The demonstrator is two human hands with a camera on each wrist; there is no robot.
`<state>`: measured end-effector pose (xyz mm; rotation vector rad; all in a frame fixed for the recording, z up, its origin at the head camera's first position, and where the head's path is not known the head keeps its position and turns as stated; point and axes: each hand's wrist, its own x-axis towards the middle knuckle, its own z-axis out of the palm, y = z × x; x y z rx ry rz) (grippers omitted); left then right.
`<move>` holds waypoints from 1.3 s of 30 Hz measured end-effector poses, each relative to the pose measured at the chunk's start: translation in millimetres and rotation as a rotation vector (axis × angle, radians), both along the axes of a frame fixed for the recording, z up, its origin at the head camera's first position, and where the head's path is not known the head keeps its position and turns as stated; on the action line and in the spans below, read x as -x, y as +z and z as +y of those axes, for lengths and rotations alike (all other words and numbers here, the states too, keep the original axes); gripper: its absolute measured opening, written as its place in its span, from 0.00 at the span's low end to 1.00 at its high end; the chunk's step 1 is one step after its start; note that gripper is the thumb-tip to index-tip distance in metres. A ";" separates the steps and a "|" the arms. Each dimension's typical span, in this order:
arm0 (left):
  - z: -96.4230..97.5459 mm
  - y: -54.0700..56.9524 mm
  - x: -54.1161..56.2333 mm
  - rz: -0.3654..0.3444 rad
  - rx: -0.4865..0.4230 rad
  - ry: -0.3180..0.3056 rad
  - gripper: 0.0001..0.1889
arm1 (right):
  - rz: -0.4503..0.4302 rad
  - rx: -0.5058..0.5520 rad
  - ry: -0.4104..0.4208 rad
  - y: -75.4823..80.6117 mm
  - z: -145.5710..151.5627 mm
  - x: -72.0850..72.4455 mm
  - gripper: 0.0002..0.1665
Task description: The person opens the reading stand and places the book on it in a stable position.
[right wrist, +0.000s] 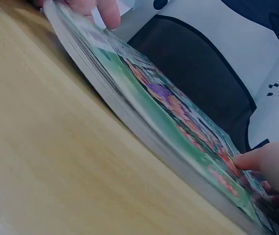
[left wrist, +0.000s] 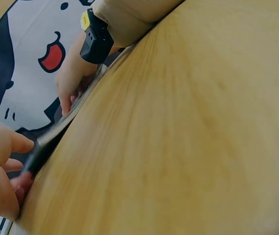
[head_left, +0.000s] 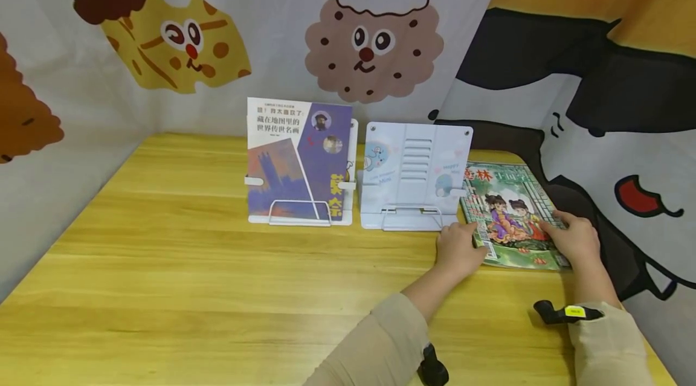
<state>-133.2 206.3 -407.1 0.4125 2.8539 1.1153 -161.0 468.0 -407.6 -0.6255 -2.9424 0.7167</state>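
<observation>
A green magazine (head_left: pixel 519 217) with two cartoon children on its cover lies tilted at the right of the table, its front page edges showing in the right wrist view. My left hand (head_left: pixel 458 248) holds its left edge, thumb on top and fingers curled beneath, as the left wrist view (left wrist: pixel 0 171) shows. At the opposite edge my right hand (head_left: pixel 579 240) grips it, thumb over the cover; the fingers under that side are mostly hidden. Just left of the magazine stands a white book stand (head_left: pixel 415 174) with pale blue cartoon prints, bearing no book.
Farther left, a second stand (head_left: pixel 299 221) carries a purple and white book (head_left: pixel 326 159) behind its wire holder and side clips. A cartoon-printed curtain (head_left: pixel 272 41) hangs behind and along the right of the wooden table (head_left: pixel 190 289).
</observation>
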 end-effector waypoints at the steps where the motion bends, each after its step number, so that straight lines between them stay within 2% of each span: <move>1: -0.2 -0.4 0.1 0.011 0.024 -0.012 0.27 | -0.005 0.005 -0.003 0.1 -0.3 -0.5 0.44; 6: -1.4 -2.7 0.3 0.058 0.099 -0.070 0.28 | -0.011 0.021 -0.013 -1.0 -1.0 -1.1 0.43; 12: -3.2 -4.6 1.8 0.066 0.074 -0.116 0.29 | 0.011 0.027 -0.037 -2.0 -2.5 -0.3 0.40; 15: -4.3 -6.4 4.1 0.035 -0.017 -0.128 0.31 | 0.030 0.024 -0.036 -1.9 -3.3 -0.3 0.40; 21: -9.3 -8.1 6.7 -0.058 -0.331 -0.174 0.36 | 0.047 0.015 -0.017 -2.5 -4.8 -0.4 0.40; 24: -11.1 -8.6 5.8 -0.097 -0.450 -0.211 0.38 | 0.044 0.020 -0.022 -2.7 -6.2 0.1 0.39; 29: -11.4 -8.5 4.0 -0.092 -0.529 -0.258 0.38 | 0.076 0.029 0.005 -1.8 -8.8 0.9 0.39; 35: -13.9 -1.7 -1.2 -0.083 -0.590 -0.304 0.40 | 0.132 0.137 0.026 -2.9 -7.5 3.5 0.38; 39: -17.5 2.4 -2.9 -0.059 -0.597 -0.330 0.41 | 0.186 0.206 -0.008 -1.0 -6.0 2.0 0.35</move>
